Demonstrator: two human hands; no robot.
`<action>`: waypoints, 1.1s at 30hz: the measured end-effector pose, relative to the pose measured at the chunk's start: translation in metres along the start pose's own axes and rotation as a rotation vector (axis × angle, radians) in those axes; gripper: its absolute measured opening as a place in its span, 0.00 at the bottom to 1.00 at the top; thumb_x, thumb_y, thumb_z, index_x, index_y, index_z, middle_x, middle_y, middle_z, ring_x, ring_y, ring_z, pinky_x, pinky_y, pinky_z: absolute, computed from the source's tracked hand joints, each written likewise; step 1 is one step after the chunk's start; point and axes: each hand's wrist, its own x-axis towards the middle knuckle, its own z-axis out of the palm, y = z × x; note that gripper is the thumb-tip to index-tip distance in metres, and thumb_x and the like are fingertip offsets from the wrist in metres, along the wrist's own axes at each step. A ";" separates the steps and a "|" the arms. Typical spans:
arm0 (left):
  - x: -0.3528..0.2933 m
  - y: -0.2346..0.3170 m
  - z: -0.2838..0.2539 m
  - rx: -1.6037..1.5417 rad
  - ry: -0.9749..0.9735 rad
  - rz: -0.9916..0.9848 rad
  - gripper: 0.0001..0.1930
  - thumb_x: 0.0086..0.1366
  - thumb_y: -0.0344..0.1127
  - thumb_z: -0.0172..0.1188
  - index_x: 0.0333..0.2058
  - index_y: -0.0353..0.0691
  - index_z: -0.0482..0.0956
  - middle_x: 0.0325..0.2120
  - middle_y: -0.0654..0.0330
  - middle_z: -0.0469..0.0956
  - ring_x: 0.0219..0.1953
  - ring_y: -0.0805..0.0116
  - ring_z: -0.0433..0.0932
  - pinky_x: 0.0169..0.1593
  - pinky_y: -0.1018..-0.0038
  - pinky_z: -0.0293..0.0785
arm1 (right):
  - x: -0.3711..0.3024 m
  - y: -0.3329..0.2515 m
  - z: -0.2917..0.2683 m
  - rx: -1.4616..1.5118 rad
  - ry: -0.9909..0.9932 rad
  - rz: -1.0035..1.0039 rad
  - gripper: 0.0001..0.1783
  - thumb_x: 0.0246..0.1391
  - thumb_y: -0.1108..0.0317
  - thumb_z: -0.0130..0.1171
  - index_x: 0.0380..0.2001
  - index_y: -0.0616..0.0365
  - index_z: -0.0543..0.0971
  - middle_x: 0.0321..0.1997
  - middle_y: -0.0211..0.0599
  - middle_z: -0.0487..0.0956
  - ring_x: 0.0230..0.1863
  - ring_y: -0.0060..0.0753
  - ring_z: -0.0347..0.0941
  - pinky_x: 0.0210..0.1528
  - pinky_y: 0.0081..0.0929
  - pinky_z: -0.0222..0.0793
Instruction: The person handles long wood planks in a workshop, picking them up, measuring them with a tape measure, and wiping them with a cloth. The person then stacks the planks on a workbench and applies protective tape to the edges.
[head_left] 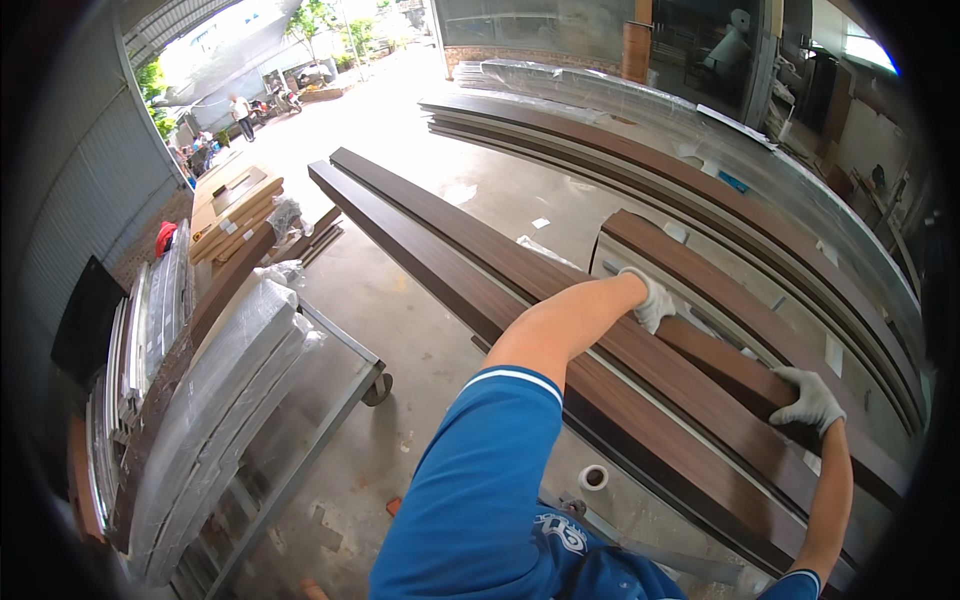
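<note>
A short brown wood-grain board (715,362) lies between my two hands, just beyond the long planks. My left hand (654,303), in a pale work glove, grips its far-left end, with the fingertips pointing down over it. At the other end my right hand (808,400), gloved too, is closed round the board, thumb and fingers spread across the edge. My left arm reaches over two long brown planks (480,244) that lie side by side, running from far left to near right. The undersides of both hands' grips are hidden.
More long brown profiles (620,155) are stacked beyond, with another brown piece (690,262) nearer. At left, plastic-wrapped panels (225,420) rest on a wheeled metal cart (340,345). Flat cartons (235,205) are piled behind. A tape roll (593,477) is on the floor. A person (241,117) stands far off.
</note>
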 end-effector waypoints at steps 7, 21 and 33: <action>-0.069 0.002 -0.093 -0.143 0.244 0.017 0.52 0.30 0.43 0.82 0.61 0.37 0.73 0.58 0.45 0.76 0.61 0.50 0.74 0.60 0.58 0.73 | -0.017 -0.028 -0.051 0.034 0.168 -0.010 0.55 0.14 0.62 0.75 0.57 0.72 0.75 0.49 0.43 0.81 0.53 0.37 0.77 0.62 0.28 0.67; -0.076 0.040 -0.104 -0.683 -0.244 0.113 0.61 0.40 0.47 0.83 0.72 0.38 0.57 0.71 0.44 0.58 0.73 0.48 0.56 0.73 0.57 0.55 | -0.053 0.012 -0.051 0.502 -0.218 0.080 0.60 0.14 0.66 0.83 0.61 0.73 0.73 0.54 0.36 0.81 0.56 0.28 0.74 0.64 0.27 0.65; -0.038 0.036 -0.044 -0.545 -0.283 0.310 0.59 0.37 0.50 0.84 0.68 0.35 0.65 0.64 0.41 0.69 0.67 0.51 0.66 0.70 0.66 0.58 | -0.084 0.034 0.001 0.190 -0.201 0.142 0.49 0.41 0.50 0.77 0.67 0.56 0.72 0.71 0.44 0.70 0.71 0.45 0.65 0.71 0.37 0.60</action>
